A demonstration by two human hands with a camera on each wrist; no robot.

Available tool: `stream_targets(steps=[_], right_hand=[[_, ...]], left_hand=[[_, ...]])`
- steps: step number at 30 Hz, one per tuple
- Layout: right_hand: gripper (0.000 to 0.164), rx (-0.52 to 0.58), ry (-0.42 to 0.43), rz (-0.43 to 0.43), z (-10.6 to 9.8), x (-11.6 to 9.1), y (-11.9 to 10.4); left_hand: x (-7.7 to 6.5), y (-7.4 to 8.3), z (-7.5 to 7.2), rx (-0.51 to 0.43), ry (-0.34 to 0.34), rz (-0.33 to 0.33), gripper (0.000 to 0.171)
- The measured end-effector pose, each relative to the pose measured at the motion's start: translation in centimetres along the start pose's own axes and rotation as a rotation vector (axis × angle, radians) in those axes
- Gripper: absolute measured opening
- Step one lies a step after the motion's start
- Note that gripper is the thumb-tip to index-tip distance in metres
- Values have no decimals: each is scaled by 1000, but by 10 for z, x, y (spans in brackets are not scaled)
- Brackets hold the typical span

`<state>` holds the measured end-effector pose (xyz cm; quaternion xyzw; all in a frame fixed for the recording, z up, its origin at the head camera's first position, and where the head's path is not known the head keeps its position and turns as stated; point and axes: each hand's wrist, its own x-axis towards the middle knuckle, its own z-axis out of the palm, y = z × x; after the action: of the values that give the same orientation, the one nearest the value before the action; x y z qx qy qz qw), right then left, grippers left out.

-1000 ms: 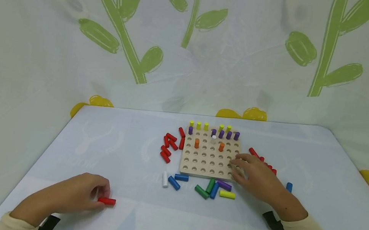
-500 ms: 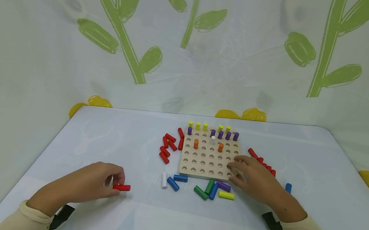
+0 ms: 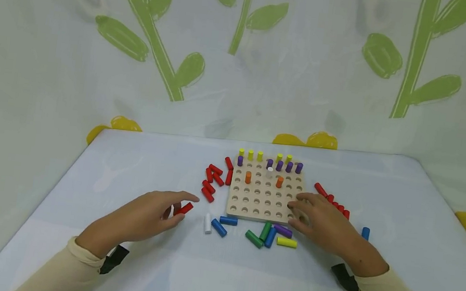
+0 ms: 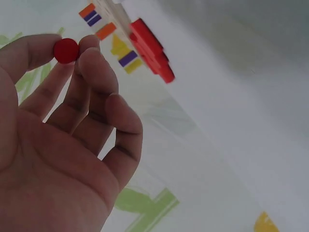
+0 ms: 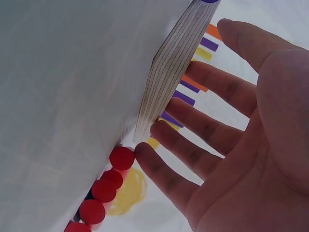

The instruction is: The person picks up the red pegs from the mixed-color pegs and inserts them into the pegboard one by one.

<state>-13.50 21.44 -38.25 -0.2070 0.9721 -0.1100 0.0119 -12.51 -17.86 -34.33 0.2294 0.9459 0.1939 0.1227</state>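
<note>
My left hand (image 3: 150, 215) pinches a red peg (image 3: 185, 208) between thumb and fingers, to the left of the wooden pegboard (image 3: 250, 217). In the left wrist view the peg's round red end (image 4: 66, 50) faces the camera. My right hand (image 3: 325, 223) lies with relaxed fingers over the board's right front corner; in the right wrist view its fingertips are right at the board's edge (image 5: 169, 72). Yellow pegs (image 3: 259, 156) stand in the back row, with purple pegs (image 3: 279, 166) in front of them. A white peg (image 3: 270, 172) and two orange pegs (image 3: 248, 178) stand nearer.
Several loose red pegs (image 3: 208, 186) lie left of the board, and more red pegs (image 3: 330, 198) to its right. Along the front are a white peg (image 3: 208, 223), blue pegs (image 3: 219, 228), green pegs (image 3: 254, 239), a purple peg (image 3: 283, 231) and a yellow peg (image 3: 287, 242).
My left hand has carried the red peg forward and to the right, toward the board, and the peg now tilts. My right hand has stayed by the board's corner.
</note>
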Motion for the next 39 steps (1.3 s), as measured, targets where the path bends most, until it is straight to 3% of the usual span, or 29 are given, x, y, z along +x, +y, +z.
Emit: stream_targets(steps=[9,18,24,30,39], right_hand=[[44,-2,-14,3,-3,3,-2],[45,-3,-18,17,-2,-3,-1],[45,5,-8,12,-1,0,-2],[46,4,-15,5,1,2,-2],[48,-13,-14,1,-3,0,-5]], left_hand=[[21,17,4,-90,106,68,39],[44,37,7,-155,157,120,38],[64,50,10,-236,157,102,38],[84,54,20,-263,147,74,37],[93,55,33,-256,135,9,36]])
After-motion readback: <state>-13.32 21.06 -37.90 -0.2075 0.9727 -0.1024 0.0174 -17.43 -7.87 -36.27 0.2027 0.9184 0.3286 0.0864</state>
